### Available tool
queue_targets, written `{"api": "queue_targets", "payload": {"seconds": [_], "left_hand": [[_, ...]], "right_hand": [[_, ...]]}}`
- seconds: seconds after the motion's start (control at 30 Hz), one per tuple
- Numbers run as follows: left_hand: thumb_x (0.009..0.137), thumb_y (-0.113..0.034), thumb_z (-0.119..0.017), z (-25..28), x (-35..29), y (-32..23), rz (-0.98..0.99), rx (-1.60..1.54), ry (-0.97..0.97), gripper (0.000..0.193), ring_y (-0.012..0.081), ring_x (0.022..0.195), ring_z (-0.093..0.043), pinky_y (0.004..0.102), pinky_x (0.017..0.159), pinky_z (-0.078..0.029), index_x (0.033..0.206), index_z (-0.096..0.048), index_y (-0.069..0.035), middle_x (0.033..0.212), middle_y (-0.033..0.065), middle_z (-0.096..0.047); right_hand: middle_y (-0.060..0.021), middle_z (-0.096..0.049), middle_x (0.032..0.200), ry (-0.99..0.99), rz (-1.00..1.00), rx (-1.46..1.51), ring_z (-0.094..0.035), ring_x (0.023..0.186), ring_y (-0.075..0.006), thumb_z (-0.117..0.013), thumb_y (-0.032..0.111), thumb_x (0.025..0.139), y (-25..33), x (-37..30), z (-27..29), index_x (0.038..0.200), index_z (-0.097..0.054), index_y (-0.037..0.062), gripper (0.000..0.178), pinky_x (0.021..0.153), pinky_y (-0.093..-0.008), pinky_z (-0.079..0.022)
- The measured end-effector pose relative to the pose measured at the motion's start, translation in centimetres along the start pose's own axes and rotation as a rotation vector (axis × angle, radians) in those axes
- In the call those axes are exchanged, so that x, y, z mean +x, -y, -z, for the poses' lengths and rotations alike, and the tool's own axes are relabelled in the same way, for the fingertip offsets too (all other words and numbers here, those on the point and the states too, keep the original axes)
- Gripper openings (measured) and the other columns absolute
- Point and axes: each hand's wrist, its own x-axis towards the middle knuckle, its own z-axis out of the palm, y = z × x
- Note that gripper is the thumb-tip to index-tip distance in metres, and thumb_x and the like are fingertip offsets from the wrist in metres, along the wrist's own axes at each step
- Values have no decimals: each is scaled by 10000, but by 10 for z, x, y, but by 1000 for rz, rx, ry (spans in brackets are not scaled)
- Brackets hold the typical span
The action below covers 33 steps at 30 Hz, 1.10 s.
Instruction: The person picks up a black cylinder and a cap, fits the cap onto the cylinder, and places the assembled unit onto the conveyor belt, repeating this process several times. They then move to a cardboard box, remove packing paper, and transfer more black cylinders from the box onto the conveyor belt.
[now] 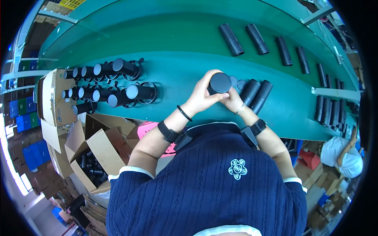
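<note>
My left hand [203, 96] is wrapped round a black cylinder [220, 83], its thumb across the near side and its flat round end turned up toward me. Close against it, my right hand [233, 101] is closed at the cylinder's lower side; its fingertips are partly hidden behind the left thumb. Just beyond the right hand, two small dark discs [233, 81] lie on the green table [177, 78]. Beside them are two ribbed black tubes [256, 96], lying next to each other.
At the left stand rows of black cylinders with looped parts [126, 69], by a cardboard box [59, 96]. Below, an opened carton [92, 165] holds black parts. More black tubes [231, 39] lie along the table's far side and right. Another person [342, 155] is at the far right.
</note>
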Motion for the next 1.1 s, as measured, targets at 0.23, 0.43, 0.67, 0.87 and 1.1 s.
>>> {"api": "queue_targets", "payload": {"seconds": [0.23,0.43,0.67,0.87,1.1], "left_hand": [[727,-215,-801,1,10,3,-49,143,-58,631,187,1007,-559,313,872,-459,1208,-435,-36,1088,87,-539],[734,-86,-782,43,5,37,75,99,-274,637,170,1053,-530,305,890,-454,1233,-389,-44,1154,83,-502],[726,-114,-780,63,7,77,83,57,-266,680,208,1160,-475,328,971,-408,1284,-395,-69,1240,89,-463],[851,-42,-497,75,2,76,240,-429,-270,507,181,1109,-469,338,948,-412,1324,-326,-105,1222,93,-457],[852,-27,-496,64,5,72,182,-336,-317,463,186,1023,-516,310,841,-485,1286,-345,-82,1187,115,-463]], "right_hand": [[-110,-460,1321,98,-39,42,-439,1241,-238,-709,-19,734,15,8,8,1363,-396,77,709,1048,-381,-354],[-84,-471,1247,-11,-39,224,-507,1114,-169,-530,44,895,46,45,27,1392,-409,86,514,898,-286,-461],[-29,-454,974,44,50,149,-520,824,-102,-491,148,956,43,104,-17,1360,-482,106,406,727,-237,-482],[-20,-396,946,49,-51,303,-513,735,-80,-480,108,948,50,110,-28,1374,-465,115,426,706,-222,-481],[-14,-398,920,-21,69,214,-491,750,-94,-502,88,927,47,107,-39,1373,-466,113,449,692,-230,-473]]}}
